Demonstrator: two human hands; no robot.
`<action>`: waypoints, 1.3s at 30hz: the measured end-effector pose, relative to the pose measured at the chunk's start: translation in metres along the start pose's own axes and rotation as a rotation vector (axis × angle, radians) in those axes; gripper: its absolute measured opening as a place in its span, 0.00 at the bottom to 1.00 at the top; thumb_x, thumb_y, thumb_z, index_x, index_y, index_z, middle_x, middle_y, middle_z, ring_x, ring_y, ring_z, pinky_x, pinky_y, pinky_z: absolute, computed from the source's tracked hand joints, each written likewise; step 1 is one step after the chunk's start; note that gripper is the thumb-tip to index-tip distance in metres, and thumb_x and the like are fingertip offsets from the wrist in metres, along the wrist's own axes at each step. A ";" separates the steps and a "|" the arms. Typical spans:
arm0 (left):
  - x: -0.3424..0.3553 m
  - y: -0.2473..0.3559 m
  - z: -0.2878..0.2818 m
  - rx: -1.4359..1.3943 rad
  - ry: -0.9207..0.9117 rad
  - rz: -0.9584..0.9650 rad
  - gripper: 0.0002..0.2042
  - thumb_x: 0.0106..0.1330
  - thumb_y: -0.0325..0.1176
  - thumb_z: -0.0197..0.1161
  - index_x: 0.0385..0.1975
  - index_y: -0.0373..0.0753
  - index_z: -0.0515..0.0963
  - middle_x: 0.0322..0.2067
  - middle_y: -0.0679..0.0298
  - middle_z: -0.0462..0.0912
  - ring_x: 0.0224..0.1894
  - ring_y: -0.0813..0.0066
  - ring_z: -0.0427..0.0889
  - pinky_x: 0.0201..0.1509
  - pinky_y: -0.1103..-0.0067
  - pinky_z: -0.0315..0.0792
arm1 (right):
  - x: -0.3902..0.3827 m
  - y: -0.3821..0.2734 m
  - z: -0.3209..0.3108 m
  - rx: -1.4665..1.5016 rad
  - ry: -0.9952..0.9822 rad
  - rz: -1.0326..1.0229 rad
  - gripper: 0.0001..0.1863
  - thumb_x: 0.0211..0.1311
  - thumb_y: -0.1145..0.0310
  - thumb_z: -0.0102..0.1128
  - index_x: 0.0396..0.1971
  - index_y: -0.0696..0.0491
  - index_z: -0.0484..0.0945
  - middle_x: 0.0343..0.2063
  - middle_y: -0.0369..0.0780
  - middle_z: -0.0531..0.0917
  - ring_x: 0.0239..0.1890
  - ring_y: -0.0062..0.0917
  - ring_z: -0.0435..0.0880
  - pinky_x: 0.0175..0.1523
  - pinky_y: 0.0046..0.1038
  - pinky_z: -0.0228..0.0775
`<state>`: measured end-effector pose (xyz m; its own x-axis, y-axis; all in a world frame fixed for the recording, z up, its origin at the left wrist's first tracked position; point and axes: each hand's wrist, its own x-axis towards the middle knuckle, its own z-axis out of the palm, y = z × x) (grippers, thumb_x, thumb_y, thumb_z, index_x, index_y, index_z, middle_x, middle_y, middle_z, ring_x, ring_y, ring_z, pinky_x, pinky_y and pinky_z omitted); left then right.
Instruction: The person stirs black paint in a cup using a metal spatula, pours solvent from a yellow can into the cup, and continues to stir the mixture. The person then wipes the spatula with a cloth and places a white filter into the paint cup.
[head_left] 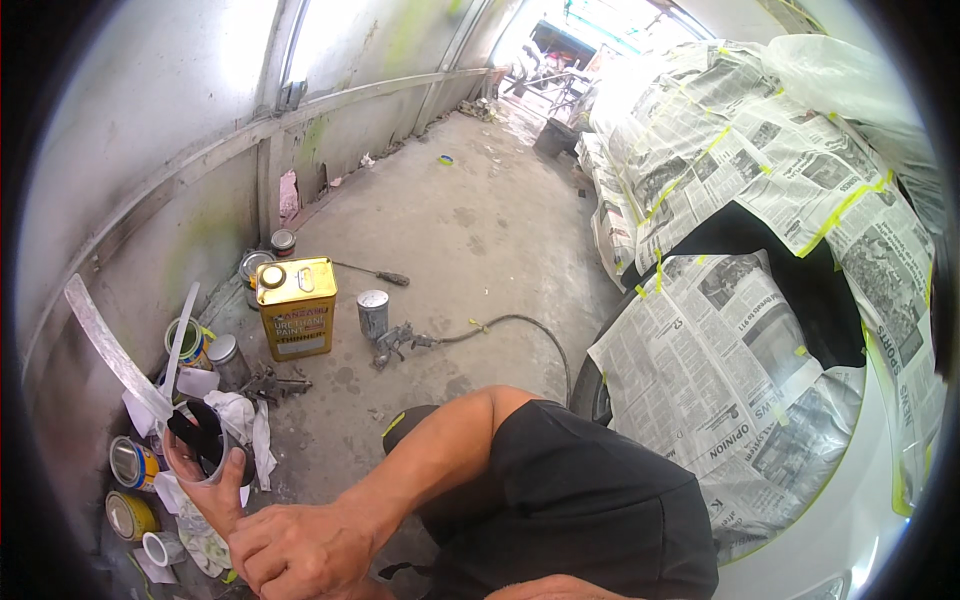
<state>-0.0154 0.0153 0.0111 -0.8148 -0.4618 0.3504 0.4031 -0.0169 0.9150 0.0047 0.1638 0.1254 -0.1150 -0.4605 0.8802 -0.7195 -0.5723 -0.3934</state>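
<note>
My left hand (215, 485) holds a cup (238, 440) with dark contents at the lower left. Just below it, my right hand (290, 550) lies closed across my left wrist, and whatever is under its curled fingers is hidden. Two pale sticks (115, 340) slant up from around the cup; whether they rest in it is unclear. Paint cans (133, 515), a white rag (235, 410) and a small white cup (162, 548) lie around that hand. A spray gun (275, 385) is on the floor just beyond.
A yellow metal can (295, 310) and another spray gun (390, 345) with a hose (540, 330) stand ahead on the concrete floor (490, 230). A car covered in newspaper (690, 380) fills the right side. A stained wall (150, 150) runs along the left, toward a bright opening with clutter.
</note>
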 end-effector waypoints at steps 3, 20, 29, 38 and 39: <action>0.000 0.001 0.001 0.010 -0.013 0.010 0.48 0.51 0.37 0.80 0.70 0.35 0.57 0.63 0.55 0.69 0.66 0.63 0.67 0.71 0.68 0.57 | 0.001 -0.001 0.000 -0.009 -0.002 0.000 0.18 0.49 0.65 0.73 0.14 0.53 0.70 0.20 0.38 0.73 0.30 0.37 0.75 0.35 0.38 0.69; 0.001 -0.001 0.001 -0.001 -0.012 0.015 0.47 0.51 0.35 0.79 0.70 0.34 0.58 0.63 0.54 0.69 0.67 0.62 0.67 0.72 0.68 0.57 | 0.006 -0.007 -0.011 -0.066 -0.042 0.089 0.15 0.46 0.74 0.68 0.35 0.56 0.75 0.29 0.42 0.78 0.38 0.42 0.80 0.39 0.38 0.72; -0.024 0.031 0.025 0.073 0.002 0.021 0.45 0.54 0.33 0.74 0.71 0.34 0.55 0.63 0.53 0.68 0.65 0.62 0.67 0.72 0.69 0.55 | 0.004 -0.004 -0.013 -0.255 -0.080 0.058 0.10 0.47 0.67 0.69 0.29 0.52 0.77 0.26 0.39 0.76 0.36 0.36 0.76 0.43 0.37 0.66; -0.047 0.045 0.046 0.159 -0.087 0.178 0.43 0.55 0.29 0.72 0.71 0.33 0.56 0.63 0.55 0.69 0.66 0.63 0.66 0.73 0.70 0.54 | 0.020 -0.011 -0.024 -0.178 -0.061 0.016 0.19 0.63 0.53 0.69 0.19 0.47 0.75 0.28 0.34 0.74 0.36 0.32 0.74 0.45 0.38 0.64; -0.043 0.043 0.041 0.147 -0.057 0.148 0.43 0.55 0.29 0.72 0.71 0.33 0.56 0.63 0.55 0.69 0.66 0.63 0.66 0.73 0.70 0.54 | 0.020 -0.011 -0.022 -0.160 -0.052 0.025 0.19 0.63 0.53 0.69 0.19 0.47 0.75 0.28 0.34 0.75 0.37 0.31 0.74 0.46 0.38 0.64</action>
<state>0.0204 0.0707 0.0436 -0.7750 -0.3984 0.4905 0.4590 0.1786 0.8703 -0.0047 0.1761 0.1532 -0.1017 -0.5098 0.8543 -0.8172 -0.4469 -0.3639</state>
